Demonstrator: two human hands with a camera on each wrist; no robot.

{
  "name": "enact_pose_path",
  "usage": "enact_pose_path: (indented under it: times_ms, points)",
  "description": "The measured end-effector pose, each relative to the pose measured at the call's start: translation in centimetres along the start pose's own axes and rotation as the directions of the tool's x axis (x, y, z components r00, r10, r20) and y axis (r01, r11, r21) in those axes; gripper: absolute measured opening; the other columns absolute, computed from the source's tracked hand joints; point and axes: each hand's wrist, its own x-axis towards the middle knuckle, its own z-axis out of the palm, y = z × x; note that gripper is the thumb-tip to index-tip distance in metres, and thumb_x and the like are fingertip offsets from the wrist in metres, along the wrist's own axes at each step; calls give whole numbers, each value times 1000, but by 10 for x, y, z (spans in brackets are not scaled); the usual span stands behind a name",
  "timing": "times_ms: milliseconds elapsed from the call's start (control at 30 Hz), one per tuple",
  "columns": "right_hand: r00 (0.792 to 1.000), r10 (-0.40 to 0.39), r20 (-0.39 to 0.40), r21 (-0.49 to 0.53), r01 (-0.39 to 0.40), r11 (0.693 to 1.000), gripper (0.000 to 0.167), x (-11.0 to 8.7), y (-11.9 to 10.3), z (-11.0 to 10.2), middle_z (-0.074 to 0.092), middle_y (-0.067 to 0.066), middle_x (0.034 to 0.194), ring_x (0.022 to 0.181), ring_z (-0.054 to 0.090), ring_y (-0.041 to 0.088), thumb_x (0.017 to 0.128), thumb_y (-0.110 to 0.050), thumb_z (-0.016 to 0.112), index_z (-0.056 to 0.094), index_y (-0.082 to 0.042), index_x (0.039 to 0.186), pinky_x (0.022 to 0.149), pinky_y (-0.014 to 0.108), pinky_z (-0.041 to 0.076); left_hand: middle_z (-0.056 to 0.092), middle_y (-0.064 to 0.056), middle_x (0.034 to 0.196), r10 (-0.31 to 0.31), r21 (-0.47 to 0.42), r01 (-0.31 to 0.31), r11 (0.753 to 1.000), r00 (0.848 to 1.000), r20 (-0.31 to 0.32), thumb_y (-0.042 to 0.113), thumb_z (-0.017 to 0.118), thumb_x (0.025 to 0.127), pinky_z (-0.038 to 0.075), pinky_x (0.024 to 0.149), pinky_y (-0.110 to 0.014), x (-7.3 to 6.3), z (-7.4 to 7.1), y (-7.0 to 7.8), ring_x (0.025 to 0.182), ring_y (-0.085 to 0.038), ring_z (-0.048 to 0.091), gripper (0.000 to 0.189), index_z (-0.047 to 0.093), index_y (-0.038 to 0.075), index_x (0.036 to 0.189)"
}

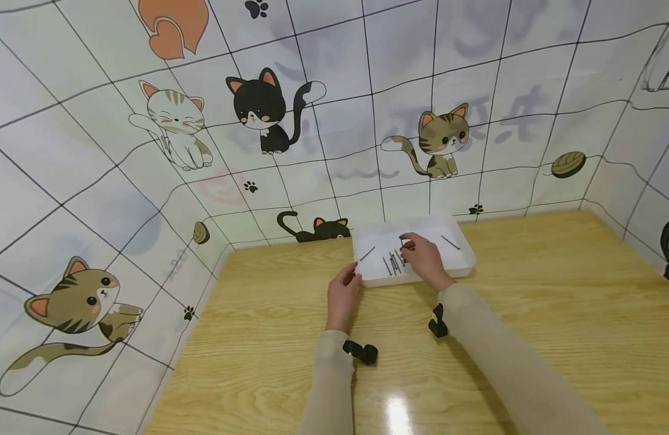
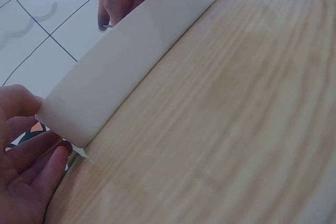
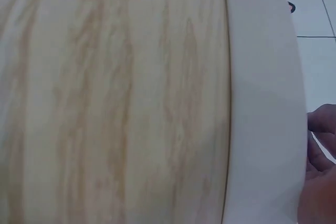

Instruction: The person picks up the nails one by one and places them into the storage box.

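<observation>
A shallow white tray [image 1: 416,279] stands on the wooden table against the back wall. Thin dark nail-like metal pieces [image 1: 391,264] lie in it, several in a loose row near the middle. One separate piece [image 1: 368,254] rests slanted at the left, another [image 1: 450,242] at the right. My left hand [image 1: 343,296] holds the tray's front left corner, its thumb [image 2: 18,100] at the rim and other fingers lower outside. Over the row, my right hand [image 1: 423,260] pinches a thin metal piece; its tip [image 2: 107,26] shows at the fingertips. The tray wall hides much of that hand in the right wrist view.
The wooden table [image 1: 280,302] extends in front of the tray and to both sides. A wall covering with cartoon cats [image 1: 323,181] rises directly behind it. Black wrist cameras [image 1: 361,351] are strapped at both sleeves.
</observation>
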Motion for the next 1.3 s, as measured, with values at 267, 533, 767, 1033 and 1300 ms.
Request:
enact_pose_path:
  times_ms: [267,533,767,1033,1300]
  points:
    - [999,38,-17,-61,-39,997,33,4,3,0,61,12,95,69,57,20,90,-10,48,51,-5,123,55,33,42,57,-1,119,0,-10,0,1000,1000,-10,22,58,86,41,88,-34,1,2,3,104,-12,52,32,60,22,118]
    - [998,55,-18,-116,-57,992,32,1,4,5,61,15,95,72,55,25,88,-5,47,54,0,118,90,48,34,57,4,117,13,18,-13,1000,1000,0,24,58,86,41,89,-33,4,1,-1,104,-11,51,34,59,19,120]
    - [990,142,12,-191,-137,972,31,-4,7,12,60,16,105,77,56,25,88,-10,49,55,1,116,63,37,45,58,4,115,-3,37,3,999,1000,-1,25,59,85,42,88,-32,-1,-2,-4,104,-10,52,34,60,21,119]
    - [983,181,43,-221,-167,961,32,-4,2,6,58,20,110,81,57,28,88,-11,49,54,3,116,65,40,46,58,6,115,14,24,-14,1000,1000,-4,26,59,85,41,88,-32,0,1,-1,103,-9,52,32,60,26,118]
    - [977,203,61,-279,-179,944,25,1,5,8,60,17,103,82,57,27,87,-11,52,58,1,109,62,38,46,57,2,118,29,1,-29,1000,1000,4,24,57,87,41,89,-34,0,1,-2,105,-12,51,33,59,22,120]
